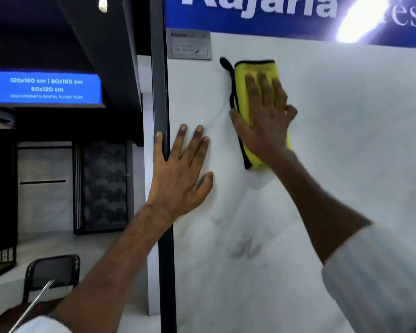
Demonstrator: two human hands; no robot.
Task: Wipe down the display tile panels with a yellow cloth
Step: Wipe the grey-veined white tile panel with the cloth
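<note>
Fingers (262, 85) of my right hand (264, 121) lie straight and slightly spread, pressing the yellow cloth (242, 92) flat on the white tile panel (334, 152) at upper centre of the frame. The cloth's long axis runs up and down under my palm. My left hand (180, 169), splayed, braces at lower left; most bare panel lies right and below.

Upright white panel (346, 176), dark frame (159, 92).
On it: a cloth (242, 92) under the flat right hand (264, 123), the left hand (180, 169) spread at its edge, a label (190, 44) top left.
</note>
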